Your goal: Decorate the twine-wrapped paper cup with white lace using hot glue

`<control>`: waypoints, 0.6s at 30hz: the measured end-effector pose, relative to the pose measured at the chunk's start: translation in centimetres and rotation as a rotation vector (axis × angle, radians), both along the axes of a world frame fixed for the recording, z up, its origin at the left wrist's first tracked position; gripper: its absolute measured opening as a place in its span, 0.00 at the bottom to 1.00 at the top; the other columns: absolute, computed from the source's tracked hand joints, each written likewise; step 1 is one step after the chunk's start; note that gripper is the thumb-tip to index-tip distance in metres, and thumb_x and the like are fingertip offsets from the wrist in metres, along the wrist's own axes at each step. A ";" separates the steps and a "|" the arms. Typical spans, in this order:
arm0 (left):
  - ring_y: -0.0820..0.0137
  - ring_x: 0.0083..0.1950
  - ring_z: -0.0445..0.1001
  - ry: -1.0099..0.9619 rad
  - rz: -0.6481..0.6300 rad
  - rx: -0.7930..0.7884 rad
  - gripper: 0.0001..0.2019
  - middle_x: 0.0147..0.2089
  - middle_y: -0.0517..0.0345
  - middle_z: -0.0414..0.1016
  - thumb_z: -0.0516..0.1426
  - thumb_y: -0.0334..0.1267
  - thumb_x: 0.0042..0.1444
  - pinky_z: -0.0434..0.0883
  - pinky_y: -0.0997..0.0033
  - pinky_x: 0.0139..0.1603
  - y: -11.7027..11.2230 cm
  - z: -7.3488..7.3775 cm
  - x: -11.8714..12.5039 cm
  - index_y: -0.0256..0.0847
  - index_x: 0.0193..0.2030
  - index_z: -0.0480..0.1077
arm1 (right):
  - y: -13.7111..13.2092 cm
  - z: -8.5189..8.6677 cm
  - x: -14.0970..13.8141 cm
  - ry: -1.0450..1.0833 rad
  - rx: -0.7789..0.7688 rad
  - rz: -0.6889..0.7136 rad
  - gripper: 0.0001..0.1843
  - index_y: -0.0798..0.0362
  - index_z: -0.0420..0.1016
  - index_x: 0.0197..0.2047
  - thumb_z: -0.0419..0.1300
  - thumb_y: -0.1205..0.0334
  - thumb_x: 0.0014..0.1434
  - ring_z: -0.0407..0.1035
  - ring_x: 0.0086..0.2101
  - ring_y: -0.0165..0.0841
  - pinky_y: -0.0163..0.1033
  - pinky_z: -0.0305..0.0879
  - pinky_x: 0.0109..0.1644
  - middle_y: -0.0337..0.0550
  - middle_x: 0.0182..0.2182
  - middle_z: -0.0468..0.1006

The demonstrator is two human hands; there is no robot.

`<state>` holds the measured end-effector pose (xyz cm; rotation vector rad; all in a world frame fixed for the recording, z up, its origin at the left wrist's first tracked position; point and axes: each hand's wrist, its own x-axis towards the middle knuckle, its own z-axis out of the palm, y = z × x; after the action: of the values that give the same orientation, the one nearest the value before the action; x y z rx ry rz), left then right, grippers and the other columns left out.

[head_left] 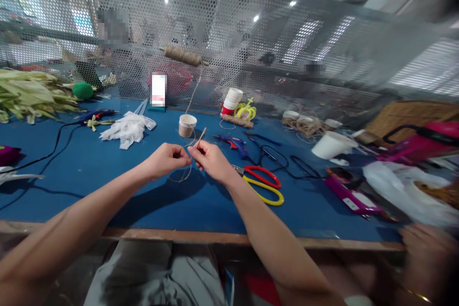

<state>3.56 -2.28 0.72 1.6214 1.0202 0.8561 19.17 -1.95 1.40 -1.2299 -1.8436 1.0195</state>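
Observation:
My left hand (168, 158) and my right hand (211, 158) meet above the blue table (107, 186), fingertips almost touching. Both are closed in a pinch on a thin tan twine (185, 176) that loops down between them. A short stiff end (201, 137) sticks up from my right fingers. The twine runs up past a small paper cup (187, 125) to a spool (182, 56) hung on the perforated metal screen (251, 43).
Red-and-yellow scissors (263, 184) lie just right of my right wrist. A blue glue gun (233, 143), black cables (283, 158), white cloth (127, 128), green leaves (32, 93), stacked cups (231, 100), a magenta tool (353, 198) and another person's hand (426, 248) are around.

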 end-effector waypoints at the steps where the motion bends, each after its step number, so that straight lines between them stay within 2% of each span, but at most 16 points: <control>1: 0.80 0.22 0.55 -0.016 0.001 -0.014 0.12 0.19 0.65 0.61 0.58 0.42 0.41 0.53 0.77 0.23 0.0 0.0 0.0 0.35 0.20 0.64 | 0.0 0.0 0.0 0.010 -0.007 0.007 0.13 0.54 0.60 0.26 0.53 0.53 0.55 0.56 0.15 0.23 0.30 0.55 0.19 0.31 0.14 0.62; 7: 0.81 0.20 0.51 -0.087 -0.057 -0.131 0.13 0.19 0.65 0.59 0.59 0.44 0.41 0.48 0.78 0.21 -0.1 0.3 -0.2 0.35 0.22 0.65 | 0.0 0.1 0.3 0.187 -0.061 0.151 0.15 0.54 0.61 0.28 0.55 0.49 0.52 0.59 0.19 0.23 0.30 0.57 0.22 0.32 0.19 0.63; 12: 0.81 0.21 0.49 0.005 -0.066 -0.074 0.14 0.19 0.66 0.56 0.57 0.46 0.44 0.47 0.77 0.21 0.0 0.4 -0.4 0.36 0.23 0.64 | 0.1 0.0 0.5 0.108 -0.027 0.087 0.16 0.54 0.59 0.26 0.54 0.50 0.54 0.57 0.17 0.23 0.30 0.56 0.21 0.31 0.16 0.62; 18: 0.79 0.22 0.53 0.040 -0.064 -0.009 0.13 0.21 0.64 0.60 0.56 0.45 0.45 0.49 0.77 0.23 0.1 0.4 -0.6 0.35 0.24 0.66 | 0.1 0.0 0.3 0.048 0.005 0.022 0.16 0.53 0.59 0.24 0.54 0.51 0.53 0.57 0.16 0.23 0.30 0.55 0.20 0.31 0.14 0.62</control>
<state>3.00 -2.18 1.12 1.6601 0.9929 0.7782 19.48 -1.84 1.45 -1.1746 -1.8252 1.0469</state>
